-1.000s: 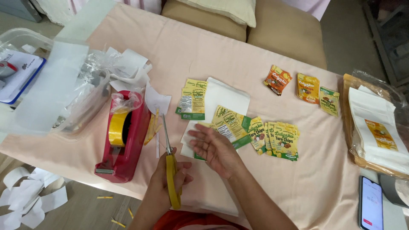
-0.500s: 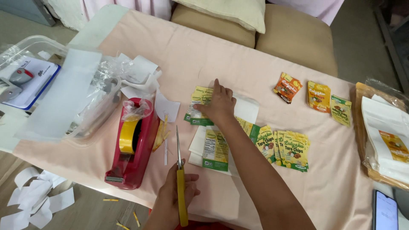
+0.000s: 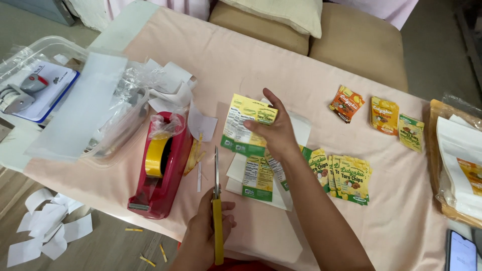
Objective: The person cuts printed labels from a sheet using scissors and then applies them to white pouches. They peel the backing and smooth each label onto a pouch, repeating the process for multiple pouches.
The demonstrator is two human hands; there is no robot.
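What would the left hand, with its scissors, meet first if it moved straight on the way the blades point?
Probably the strip of white paper scraps by the red tape dispenser. The left hand holds yellow-handled scissors pointing up the table; depth is unclear, so the blades might pass over them.

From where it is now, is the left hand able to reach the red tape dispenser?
Probably yes. The left hand holds yellow-handled scissors, and the red tape dispenser stands just to its left on the table, with nothing between them. The scissors would hinder gripping it, though.

Bare forearms (image 3: 321, 221), no sleeves
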